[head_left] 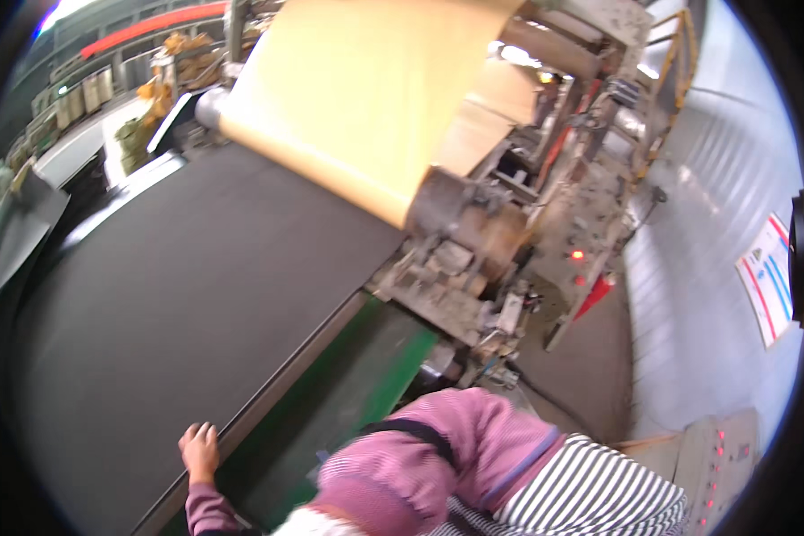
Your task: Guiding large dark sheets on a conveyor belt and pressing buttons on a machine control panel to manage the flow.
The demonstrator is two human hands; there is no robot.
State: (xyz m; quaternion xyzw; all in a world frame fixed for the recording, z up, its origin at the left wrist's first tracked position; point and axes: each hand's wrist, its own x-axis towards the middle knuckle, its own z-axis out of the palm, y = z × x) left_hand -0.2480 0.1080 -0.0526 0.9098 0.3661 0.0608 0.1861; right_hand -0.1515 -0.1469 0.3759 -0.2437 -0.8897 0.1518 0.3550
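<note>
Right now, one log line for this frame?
left hand: flat on dark sheet edge | right hand: not visible | tan web feeding over roller | green frame alongside

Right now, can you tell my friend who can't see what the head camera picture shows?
A person's left hand rests on the edge of a wide dark sheet running through a big factory machine. A tan paper web hangs above it. The right hand is out of view.
</note>
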